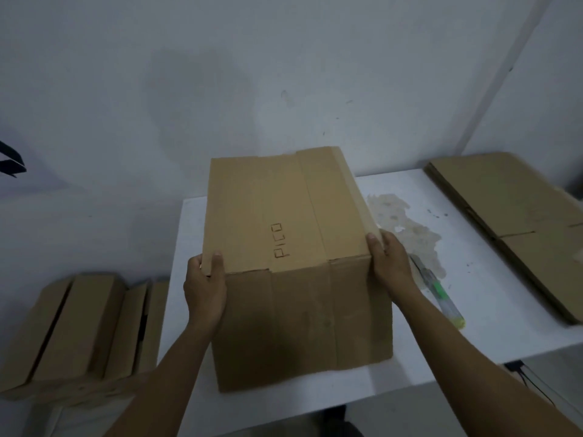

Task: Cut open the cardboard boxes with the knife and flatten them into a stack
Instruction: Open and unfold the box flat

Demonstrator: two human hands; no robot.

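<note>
Taped cardboard box [284,216] marked "PICO", standing mid white table [473,326]. Left hand [205,288] and right hand [391,263] clasping its near top corners, thumbs on top. Knife [438,291] flat just right of box. Flattened cardboard [511,222] far right; more boxes [79,326] low left.

- My left hand [205,288] clasps the box [284,209] at its near left corner, thumb on top.
- My right hand [391,263] grips the near right corner likewise.
- Both forearms reach forward.

wall [220,74]: painted pale, marked with scuffs | table [492,298]: white, set against the wall, stained on top | light: kept dim overall
</note>
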